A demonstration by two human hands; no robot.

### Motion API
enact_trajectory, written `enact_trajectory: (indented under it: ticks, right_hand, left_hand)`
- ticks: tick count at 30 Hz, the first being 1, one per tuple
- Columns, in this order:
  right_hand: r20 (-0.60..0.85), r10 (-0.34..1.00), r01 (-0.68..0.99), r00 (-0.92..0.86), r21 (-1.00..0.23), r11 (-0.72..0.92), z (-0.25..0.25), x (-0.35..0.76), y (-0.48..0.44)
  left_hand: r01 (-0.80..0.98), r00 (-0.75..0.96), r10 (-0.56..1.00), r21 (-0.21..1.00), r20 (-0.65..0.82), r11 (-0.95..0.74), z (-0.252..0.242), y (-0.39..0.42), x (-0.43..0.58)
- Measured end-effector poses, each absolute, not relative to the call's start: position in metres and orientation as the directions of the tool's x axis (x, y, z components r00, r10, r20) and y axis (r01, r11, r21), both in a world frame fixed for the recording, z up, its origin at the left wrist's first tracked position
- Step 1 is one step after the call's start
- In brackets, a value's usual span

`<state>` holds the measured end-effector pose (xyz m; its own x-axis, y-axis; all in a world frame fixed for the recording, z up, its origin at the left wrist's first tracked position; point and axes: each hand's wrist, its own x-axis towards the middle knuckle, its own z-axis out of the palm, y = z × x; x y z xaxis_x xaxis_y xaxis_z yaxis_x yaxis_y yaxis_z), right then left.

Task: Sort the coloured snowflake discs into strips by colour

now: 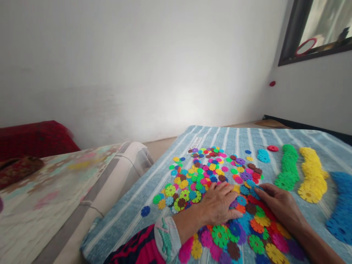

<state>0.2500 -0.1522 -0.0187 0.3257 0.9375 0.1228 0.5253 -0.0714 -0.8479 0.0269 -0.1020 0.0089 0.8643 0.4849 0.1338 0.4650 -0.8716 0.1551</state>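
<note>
A wide spread of mixed-colour plastic snowflake discs (pixel 220 234) lies on the striped cloth. My left hand (pixel 220 201) rests palm down on the spread, fingers extended and slightly apart. On the spread's right side, my right hand (pixel 280 203) has its fingertips closed at a blue snowflake disc (pixel 256 187); part of the grip is hidden. Farther right, sorted discs lie overlapping in rows: green discs (pixel 287 167), yellow discs (pixel 312 174) and blue discs (pixel 342 209). Light-blue discs (pixel 263 156) and a red disc (pixel 273 148) sit behind, left of the green row.
The blue striped cloth (pixel 132 212) covers the surface under the discs. To the left, across a gap, stands a bed with a patterned cover (pixel 68 183) and a red cloth (pixel 35 139). A white wall (pixel 154 66) rises behind; a round mirror (pixel 306 47) stands at the window.
</note>
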Motion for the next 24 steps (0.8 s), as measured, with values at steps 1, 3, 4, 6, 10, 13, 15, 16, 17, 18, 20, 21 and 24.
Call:
enact_trajectory:
  ticks: [1,3,4,6,10,13,15,16,17,18,20,21,24]
  right_hand:
    - [0.115,0.937,0.520,0.329,-0.851,-0.078,-0.018,0.250,-0.153]
    - [0.101,0.935,0.502,0.341,-0.860,-0.091,-0.017,0.250,-0.154]
    - [0.095,0.933,0.491,0.347,-0.866,-0.094,-0.016,0.250,-0.154]
    - [0.079,0.929,0.460,0.362,-0.882,-0.104,-0.015,0.250,-0.155]
    - [0.005,0.913,0.358,0.407,-0.921,-0.155,-0.012,0.251,-0.157]
    - [-0.051,0.906,0.282,0.420,-0.942,-0.183,-0.012,0.252,-0.158]
    - [-0.070,0.911,0.253,0.407,-0.949,-0.186,-0.014,0.254,-0.157]
    - [-0.075,0.913,0.243,0.401,-0.952,-0.184,-0.014,0.255,-0.157]
    - [-0.076,0.916,0.232,0.395,-0.956,-0.180,-0.014,0.255,-0.157]
    - [-0.077,0.917,0.219,0.392,-0.960,-0.175,-0.014,0.255,-0.157]
    - [-0.080,0.913,0.196,0.400,-0.966,-0.170,-0.012,0.255,-0.157]
    - [-0.079,0.909,0.187,0.409,-0.968,-0.168,-0.011,0.254,-0.158]
    - [-0.063,0.899,0.155,0.433,-0.977,-0.143,-0.010,0.253,-0.158]
  left_hand:
    - [0.459,0.865,0.478,0.146,0.152,-0.876,0.008,-0.103,0.027]
    - [0.450,0.864,0.467,0.128,0.188,-0.884,0.005,-0.105,0.027]
    - [0.447,0.864,0.463,0.123,0.200,-0.886,0.005,-0.105,0.027]
    - [0.438,0.865,0.455,0.124,0.213,-0.890,0.003,-0.106,0.028]
    - [0.406,0.864,0.441,0.179,0.245,-0.896,0.001,-0.103,0.029]
    - [0.395,0.855,0.446,0.226,0.263,-0.890,0.000,-0.098,0.028]
    - [0.398,0.850,0.454,0.240,0.267,-0.885,0.000,-0.094,0.027]
    - [0.399,0.848,0.456,0.242,0.268,-0.884,0.000,-0.093,0.027]
    - [0.398,0.849,0.455,0.242,0.270,-0.885,0.000,-0.091,0.027]
    - [0.395,0.850,0.451,0.239,0.270,-0.887,0.001,-0.090,0.026]
    - [0.388,0.855,0.441,0.229,0.272,-0.893,0.001,-0.089,0.026]
    - [0.385,0.856,0.437,0.225,0.275,-0.895,0.002,-0.089,0.026]
    - [0.376,0.857,0.428,0.218,0.287,-0.900,0.002,-0.089,0.026]
